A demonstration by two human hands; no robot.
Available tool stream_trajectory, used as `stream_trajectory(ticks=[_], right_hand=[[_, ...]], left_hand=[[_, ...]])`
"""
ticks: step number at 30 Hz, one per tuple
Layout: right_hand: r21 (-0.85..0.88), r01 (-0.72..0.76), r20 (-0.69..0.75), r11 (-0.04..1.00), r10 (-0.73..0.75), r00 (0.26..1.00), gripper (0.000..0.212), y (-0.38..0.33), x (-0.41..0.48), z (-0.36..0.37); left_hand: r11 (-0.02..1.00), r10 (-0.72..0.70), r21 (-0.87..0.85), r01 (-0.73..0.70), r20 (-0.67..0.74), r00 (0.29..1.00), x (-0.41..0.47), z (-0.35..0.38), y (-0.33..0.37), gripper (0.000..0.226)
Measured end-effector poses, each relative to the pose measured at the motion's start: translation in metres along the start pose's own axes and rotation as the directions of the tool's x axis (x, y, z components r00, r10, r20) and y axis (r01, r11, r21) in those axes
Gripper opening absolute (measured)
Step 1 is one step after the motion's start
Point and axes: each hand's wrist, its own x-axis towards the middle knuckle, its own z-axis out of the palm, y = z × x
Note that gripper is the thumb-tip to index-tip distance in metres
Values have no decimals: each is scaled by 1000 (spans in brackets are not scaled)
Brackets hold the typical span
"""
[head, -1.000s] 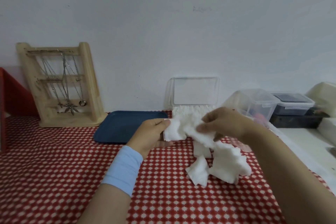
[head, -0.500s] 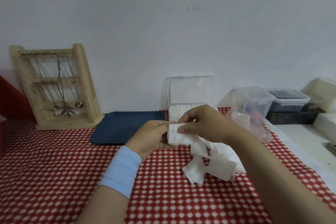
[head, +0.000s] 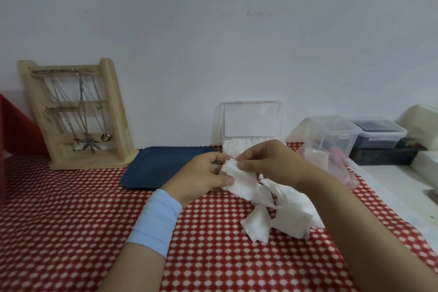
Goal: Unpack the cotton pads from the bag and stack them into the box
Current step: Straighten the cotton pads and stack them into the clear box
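Pads [head: 239, 179] ragged a second ago, now squared into stack mid-frame; my left hand [head: 201, 178] and right hand [head: 267, 163] pinch it, fingers [head: 246, 163] curled. Box [head: 246, 147] next, I judge.

Bag [head: 341, 173] contents blurred, indistinct

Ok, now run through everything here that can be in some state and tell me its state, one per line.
left hand, gripping the held stack.
right hand, pinching its top edge.
held stack, between both hands.
loose pads, heaped on the tablecloth.
box, lid open, upright; pads inside.
bag, crumpled, lying on the tablecloth.
dark container, closed.
jewellery stand, standing upright.
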Motion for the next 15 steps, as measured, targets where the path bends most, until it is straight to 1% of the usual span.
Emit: stream_trajectory(ticks=[2, 4, 6, 8, 10, 12, 14, 15], right_hand=[[40, -34, 18, 999, 33, 999, 9, 1, 0, 0], [106, -70, 14, 992, 69, 997, 14, 3, 1, -1], [172, -82, -31, 982, 89, 996, 16, 3, 1, -2], [225, -74, -85, 972, 95, 992, 18, 1, 1, -2], [232, -71, -141, 970, 105, 984, 20, 0, 1, -1], [212, -48, -259, 976, 104, 960, 19, 0, 4, 0], [197, 20, -406, 980, 63, 912, 16, -1, 6, -2], [211, 69, -431, 975, 29, 902, 15, -3, 5, -5]], left_hand=[[997, 6, -71, -10, -54, 998, 2, 1, -2, 41], [980, 18, -197, -39, -108, 994, 4, 4, -4, 35], [946, 10, -320, -59, -151, 988, 6, 8, -4, 32], [909, -6, -413, -56, -147, 989, 7, 12, -3, 33], [889, -13, -455, -48, -131, 991, 7, 13, -2, 33], [890, -17, -453, -49, -141, 990, 7, 12, -3, 33], [903, -31, -427, -39, -156, 987, 6, 11, -3, 31], [910, -43, -413, -27, -158, 987, 5, 10, -3, 30]])
